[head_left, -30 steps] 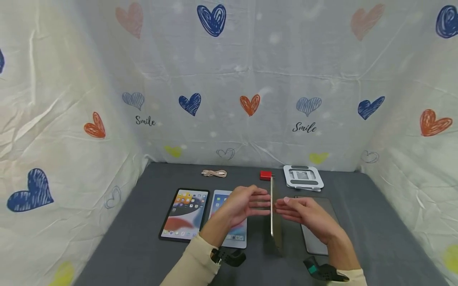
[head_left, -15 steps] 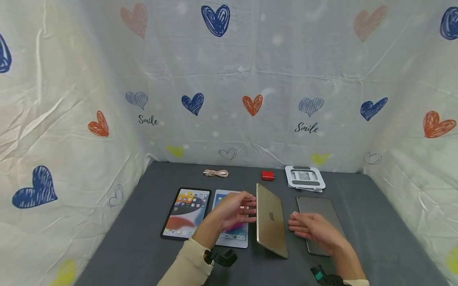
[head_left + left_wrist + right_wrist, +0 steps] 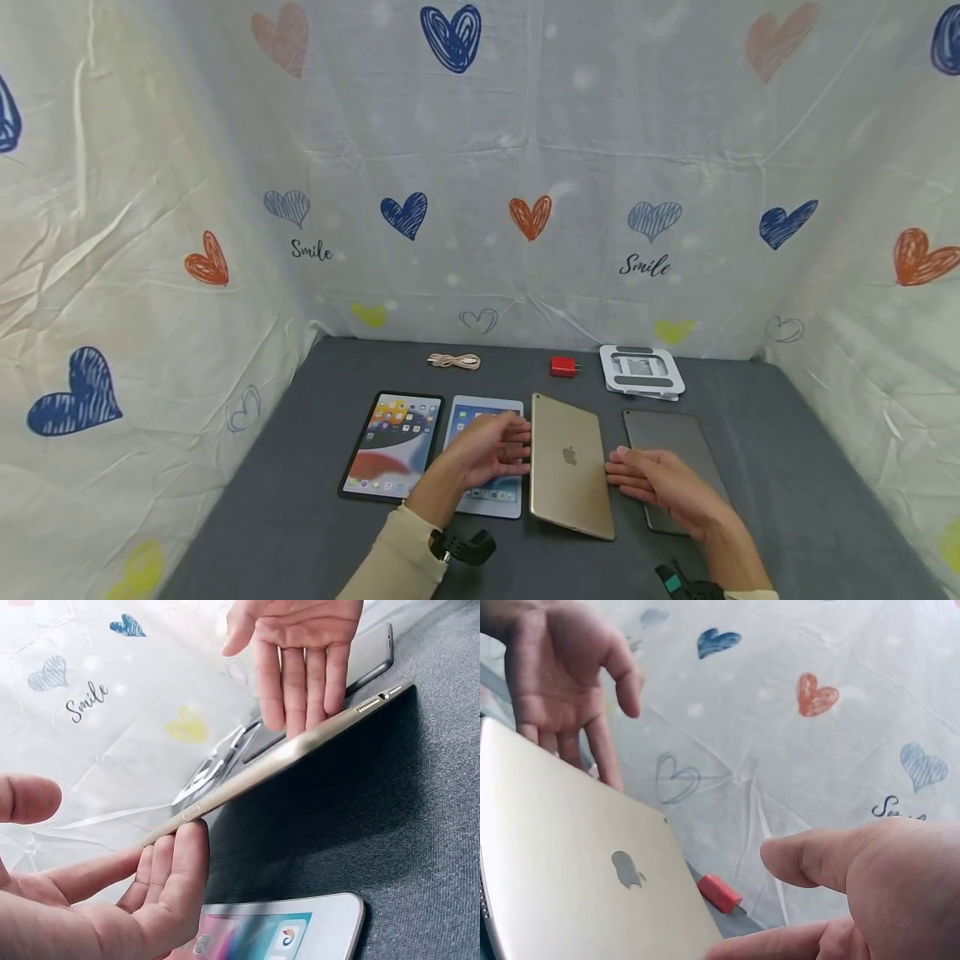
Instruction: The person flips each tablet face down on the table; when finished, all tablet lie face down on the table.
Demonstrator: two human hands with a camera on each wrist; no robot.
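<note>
Leaning with its left edge raised, the gold tablet [image 3: 566,500] is at the bench [image 3: 277,517] between the white tablet [image 3: 491,498] and the gray tablet [image 3: 671,429]. Loosely extended fingers of the left hand [image 3: 486,452] touch that edge, thumb clear; the right hand [image 3: 663,483] lies flat-fingered by the opposite edge, contact unclear. It should handle stiff, fairly light, slick and breakable; both long edges suit a hold. Its back looks smooth, satiny, with 1 apple logo [image 3: 570,456].
</note>
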